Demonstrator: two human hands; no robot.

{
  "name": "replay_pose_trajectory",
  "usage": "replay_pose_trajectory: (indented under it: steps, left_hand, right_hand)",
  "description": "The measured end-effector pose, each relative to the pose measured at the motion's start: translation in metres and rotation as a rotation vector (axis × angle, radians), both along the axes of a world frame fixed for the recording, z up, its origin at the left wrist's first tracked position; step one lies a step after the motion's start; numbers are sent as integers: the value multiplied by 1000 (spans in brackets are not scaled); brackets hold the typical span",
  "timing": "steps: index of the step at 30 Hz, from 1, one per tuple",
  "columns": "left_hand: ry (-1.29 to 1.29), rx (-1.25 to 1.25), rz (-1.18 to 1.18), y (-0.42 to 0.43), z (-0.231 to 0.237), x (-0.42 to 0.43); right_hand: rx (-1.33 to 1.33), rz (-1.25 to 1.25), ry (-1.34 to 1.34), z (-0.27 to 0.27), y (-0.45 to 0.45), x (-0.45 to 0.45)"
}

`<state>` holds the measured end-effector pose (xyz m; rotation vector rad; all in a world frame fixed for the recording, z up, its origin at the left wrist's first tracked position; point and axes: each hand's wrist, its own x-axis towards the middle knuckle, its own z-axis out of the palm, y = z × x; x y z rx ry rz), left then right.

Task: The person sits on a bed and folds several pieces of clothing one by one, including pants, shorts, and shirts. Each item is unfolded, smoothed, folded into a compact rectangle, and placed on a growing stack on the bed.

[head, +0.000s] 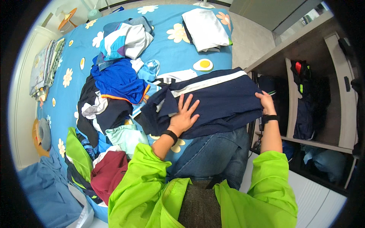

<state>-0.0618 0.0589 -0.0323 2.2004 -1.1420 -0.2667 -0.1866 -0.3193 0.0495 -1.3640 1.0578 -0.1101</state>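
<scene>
A navy garment with a white stripe [216, 99] lies spread across the bed edge and above my jeans-clad leg. My left hand [184, 115] rests flat on it with fingers spread, near its left part. At the garment's right end, my right hand [265, 102] pinches the edge between thumb and fingers. A royal blue top with orange trim [119, 79] lies just left of the garment, on a heap of loose clothes. A white garment with dark stripes [179, 75] is partly hidden under the navy one.
Folded white clothing [205, 30] sits at the bed's far right corner. More clothes, including a maroon garment [109, 173] and a mint one [127, 138], lie at left on the blue flowered sheet [75, 94]. An open wardrobe [291, 105] with hanging clothes stands close at right.
</scene>
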Motion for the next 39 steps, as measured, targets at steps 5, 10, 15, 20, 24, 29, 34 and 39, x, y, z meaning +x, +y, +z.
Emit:
replay_pose_trajectory:
  steps: [5, 10, 15, 20, 24, 29, 34, 39]
  left_hand:
    - [122, -112, 155, -11, -5, 4]
    - [810, -621, 502, 27, 18, 43]
    - [1439, -799, 296, 91, 50, 64]
    - [1161, -394, 423, 82, 43, 43]
    - [1053, -464, 434, 41, 34, 37]
    - [1536, -554, 418, -6, 22, 56]
    - [1096, -303, 453, -35, 5, 64]
    - [136, -287, 527, -52, 17, 48]
  right_hand:
    - [-62, 222, -251, 88, 60, 13]
    - [-351, 608, -385, 110, 171, 28]
    - [-382, 1095, -281, 34, 293, 57]
    - [-596, 1254, 99, -16, 316, 49]
    - [-559, 1222, -5, -10, 279, 38]
    - [-1047, 826, -66, 1, 235, 14]
    - [-1118, 819, 441, -23, 216, -1]
    - [-558, 503, 163, -56, 169, 19]
